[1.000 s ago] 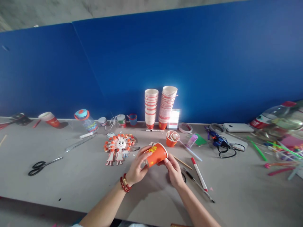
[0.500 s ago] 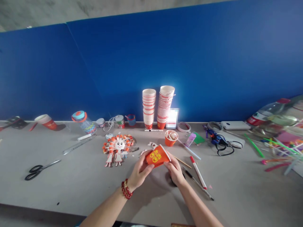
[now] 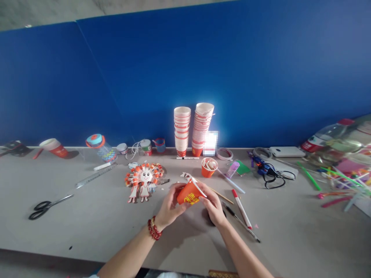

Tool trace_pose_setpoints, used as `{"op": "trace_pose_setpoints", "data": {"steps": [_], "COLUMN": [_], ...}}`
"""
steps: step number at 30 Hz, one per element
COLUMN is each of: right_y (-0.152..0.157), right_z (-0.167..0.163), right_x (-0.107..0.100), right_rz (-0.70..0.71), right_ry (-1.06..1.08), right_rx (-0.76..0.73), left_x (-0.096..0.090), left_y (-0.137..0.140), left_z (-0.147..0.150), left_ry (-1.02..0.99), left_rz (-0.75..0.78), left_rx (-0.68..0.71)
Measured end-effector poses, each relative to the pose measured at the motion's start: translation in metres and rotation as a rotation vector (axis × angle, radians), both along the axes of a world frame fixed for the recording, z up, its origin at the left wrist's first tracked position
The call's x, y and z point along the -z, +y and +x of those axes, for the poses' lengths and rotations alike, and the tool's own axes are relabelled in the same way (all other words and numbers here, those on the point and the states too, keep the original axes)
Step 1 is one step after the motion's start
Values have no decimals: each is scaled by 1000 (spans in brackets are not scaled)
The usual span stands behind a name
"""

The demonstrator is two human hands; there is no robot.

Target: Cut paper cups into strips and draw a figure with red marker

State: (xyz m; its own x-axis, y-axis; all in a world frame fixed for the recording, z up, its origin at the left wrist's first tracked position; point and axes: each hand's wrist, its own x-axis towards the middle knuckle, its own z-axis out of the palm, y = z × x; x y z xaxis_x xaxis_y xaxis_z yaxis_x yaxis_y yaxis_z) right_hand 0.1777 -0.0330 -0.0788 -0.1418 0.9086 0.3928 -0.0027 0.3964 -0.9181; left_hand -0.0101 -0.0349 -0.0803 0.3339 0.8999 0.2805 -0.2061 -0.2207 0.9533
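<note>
Between my two hands is an orange-red paper cup [image 3: 189, 193] with yellow lettering, tilted on its side with its white rim toward the right. My left hand [image 3: 170, 206] wraps the base end, a red bead bracelet on its wrist. At the rim end, my right hand [image 3: 213, 204] grips the cup with thumb and fingers. Partly hidden under the right hand lies a dark round object [image 3: 213, 221]. A thin wooden stick [image 3: 222, 194], a black pen [image 3: 242, 222] and a red-and-white marker [image 3: 242, 208] lie to the right. Left of the hands rest paper figures with curled orange-and-white fringes [image 3: 145, 177].
Two tall stacks of paper cups [image 3: 182, 131] stand against the blue partition [image 3: 145, 69]. A cup of paper scraps [image 3: 209, 168] sits before them. Scissors [image 3: 43, 208] and a ruler [image 3: 94, 175] lie left. A glue gun [image 3: 265, 168], bottles [image 3: 324, 135] and colourful straws [image 3: 342, 181] are right.
The cup has turned in my hands, so its lettering now faces lower and sits nearer my thumbs. Both hands stay on it, and the view has shifted slightly.
</note>
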Motion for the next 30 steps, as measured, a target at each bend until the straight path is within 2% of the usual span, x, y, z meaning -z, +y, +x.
{"op": "trace_pose_setpoints", "data": {"steps": [5,8,13,15,18,20,22,25,28,30], "right_y": [1,0,-8,-12,-18,-21,-25,-35,-49,-57], "right_z": [-2,-5,-15,-20,-23,-17,-2,28,53,60], "right_x": [-9,-8,-5,-7,-15,-20,-21,-12,3,11], "right_rz": [88,68,-27,-46,-53,-58,-82,-112,-70,-42], "right_ry": [-112,-131,-89,-100,-185,-291,-433,-769,-1008,-1104], "right_rx": [37,38,33,-24,-176,-200,-65,200,322,330], "left_x": [-4,-2,0,1,1,0,0,-1,-4,-7], "left_y": [-2,-1,-1,0,3,6,9,11,10,8], "left_z": [-4,-3,-2,-2,-6,-9,-11,-14,-13,-12], "left_ry": [115,24,-147,-213,-419,-539,-603,-608,-572,-569], "left_rz": [91,79,-15,-81,-227,-331,-406,-433,-421,-419], "left_rx": [-140,-199,-223,-240,-203,-172,-152,-131,-73,-21]}}
